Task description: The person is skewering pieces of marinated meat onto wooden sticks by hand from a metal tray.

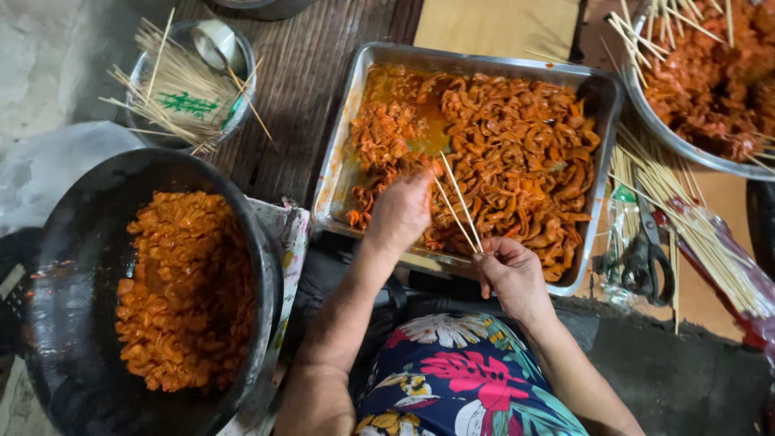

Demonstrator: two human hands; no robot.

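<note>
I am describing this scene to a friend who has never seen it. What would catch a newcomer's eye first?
First, the steel tray in the middle, full of orange sauced meat strips. Over it, the left hand reaches into the meat while the right hand holds thin bamboo skewers. At the lower left a dark round pan holds more orange pieces, and loose skewers with scissors lie at the right.

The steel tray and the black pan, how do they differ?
The steel tray is rectangular and shiny, and the left hand reaches into it; the black pan is round, dark and untouched. The tray's pieces look longer and curlier. Both hold orange-sauced meat.
</note>
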